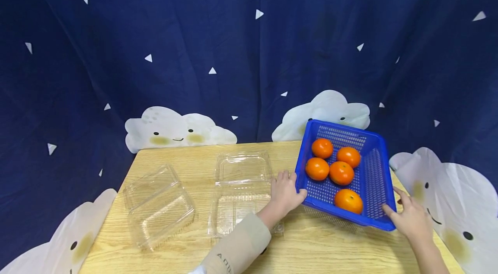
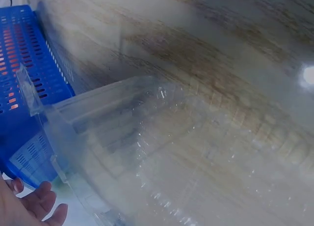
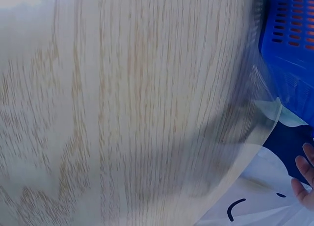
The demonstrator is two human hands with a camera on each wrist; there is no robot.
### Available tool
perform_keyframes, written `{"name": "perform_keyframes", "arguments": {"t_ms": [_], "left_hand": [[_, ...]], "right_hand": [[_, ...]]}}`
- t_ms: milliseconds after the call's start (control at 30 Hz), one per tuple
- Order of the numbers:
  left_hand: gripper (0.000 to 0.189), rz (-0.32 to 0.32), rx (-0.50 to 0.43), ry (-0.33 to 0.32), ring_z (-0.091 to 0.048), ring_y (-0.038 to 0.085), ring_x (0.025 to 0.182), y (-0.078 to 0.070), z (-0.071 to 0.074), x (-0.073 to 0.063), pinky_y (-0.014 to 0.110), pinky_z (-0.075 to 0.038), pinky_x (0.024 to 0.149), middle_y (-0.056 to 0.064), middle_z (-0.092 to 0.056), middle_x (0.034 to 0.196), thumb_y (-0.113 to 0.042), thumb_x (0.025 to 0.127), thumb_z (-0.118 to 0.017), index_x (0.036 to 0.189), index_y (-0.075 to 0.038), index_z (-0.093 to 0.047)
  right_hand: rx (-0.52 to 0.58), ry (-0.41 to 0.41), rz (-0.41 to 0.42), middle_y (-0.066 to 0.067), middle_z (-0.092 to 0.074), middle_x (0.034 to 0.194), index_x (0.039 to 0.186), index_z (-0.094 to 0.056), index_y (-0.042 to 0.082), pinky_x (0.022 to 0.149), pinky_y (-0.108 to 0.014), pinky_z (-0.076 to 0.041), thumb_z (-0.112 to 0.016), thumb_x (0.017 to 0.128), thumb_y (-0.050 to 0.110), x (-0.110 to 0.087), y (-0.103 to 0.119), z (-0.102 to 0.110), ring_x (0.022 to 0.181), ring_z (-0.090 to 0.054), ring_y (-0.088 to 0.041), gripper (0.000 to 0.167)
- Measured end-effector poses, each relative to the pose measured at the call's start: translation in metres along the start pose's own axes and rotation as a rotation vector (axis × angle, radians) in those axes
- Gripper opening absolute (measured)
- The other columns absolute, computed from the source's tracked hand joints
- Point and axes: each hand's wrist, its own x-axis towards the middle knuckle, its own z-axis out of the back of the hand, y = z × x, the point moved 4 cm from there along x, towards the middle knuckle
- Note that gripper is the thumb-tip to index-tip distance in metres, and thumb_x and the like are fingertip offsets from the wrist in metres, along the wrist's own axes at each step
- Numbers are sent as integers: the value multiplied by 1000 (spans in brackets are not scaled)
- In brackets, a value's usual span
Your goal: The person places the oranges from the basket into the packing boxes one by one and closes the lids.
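Note:
A blue plastic basket [image 1: 378,179] with mesh walls stands at the right of the table, set at an angle, with several orange round fruits, like mandarins [image 1: 341,173], on its bottom. My left hand [image 1: 285,192] grips its near left corner, the thumb over the rim and the fingers along the outside. At the near right corner, my right hand [image 1: 414,218] holds the rim between thumb and fingers. Beside my left forearm lies an opened clear plastic clamshell box [image 1: 243,170], partly covered by the sleeve. In the left wrist view, the box [image 2: 122,138] reaches close to the basket [image 2: 49,64].
Another opened clear clamshell box [image 1: 159,207] lies at the left of the wooden table [image 1: 311,252]. A dark blue curtain [image 1: 194,27] with white triangles and smiling clouds hangs behind and around the table. The table's right edge [image 3: 245,164] runs close by the basket.

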Motion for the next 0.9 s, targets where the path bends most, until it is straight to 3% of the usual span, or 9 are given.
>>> {"name": "perform_keyframes", "arguments": {"t_ms": [333, 533, 900], "left_hand": [[52, 22, 79, -15, -45, 19, 106, -4, 0, -9, 42, -38, 87, 2, -52, 111, -51, 80, -44, 117, -16, -52], [51, 27, 141, -27, -45, 21, 107, -8, 1, -14, 47, -35, 92, 3, -53, 109, -52, 81, -43, 116, -16, -52], [46, 36, 219, -33, -45, 22, 99, -14, 2, -25, 43, -34, 87, 4, -54, 103, -50, 81, -41, 108, -15, -53]], "right_hand": [[-92, 80, 20, -33, -44, 110, 120, -45, -4, 72, -66, -33, -51, 85, 48, 5, -3, 0, 97, -44, -51, 63], [-104, 106, 43, -32, -44, 107, 118, -44, -1, 72, -66, -32, -49, 86, 48, 9, -4, 1, 96, -45, -53, 59], [-95, 203, 80, -24, -50, 95, 115, -41, 3, 65, -59, -34, -43, 90, 48, 14, -6, 4, 86, -51, -45, 52]]}}
